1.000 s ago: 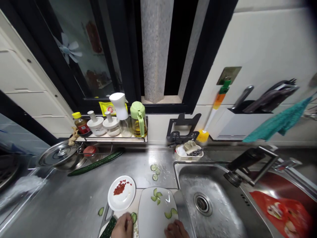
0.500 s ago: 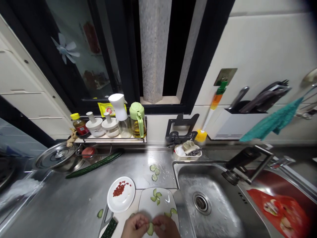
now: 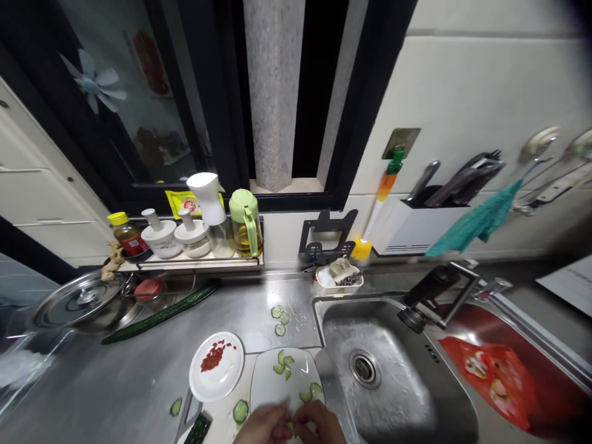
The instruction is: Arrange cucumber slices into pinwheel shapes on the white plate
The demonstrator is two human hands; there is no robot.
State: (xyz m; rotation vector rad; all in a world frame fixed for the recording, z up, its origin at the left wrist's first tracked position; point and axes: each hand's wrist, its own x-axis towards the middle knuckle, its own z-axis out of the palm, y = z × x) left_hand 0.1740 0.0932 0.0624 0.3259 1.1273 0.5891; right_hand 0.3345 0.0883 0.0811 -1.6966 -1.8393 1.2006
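At the bottom edge my left hand [image 3: 263,427] and my right hand [image 3: 320,423] meet over the near end of an oblong white plate [image 3: 268,388], fingers pinched together on a cucumber slice [image 3: 291,425] that is mostly hidden. Several cucumber slices [image 3: 283,364] lie on the plate. A loose slice [image 3: 240,411] lies on the cutting board [image 3: 222,419] left of my hands. A cut cucumber piece [image 3: 198,428] lies at the board's left. A round white plate [image 3: 222,376] holds chopped red bits [image 3: 211,357].
A steel sink [image 3: 383,382] with a black faucet [image 3: 437,295] lies to the right; red board [image 3: 490,376] beyond it. A whole cucumber [image 3: 161,313], pot lid [image 3: 76,299], condiment rack [image 3: 185,237], and loose slices [image 3: 279,317] sit on the counter.
The view has shifted right. My left hand left the cucumber on the board and met my right hand over the oblong plate, both pinching a slice.
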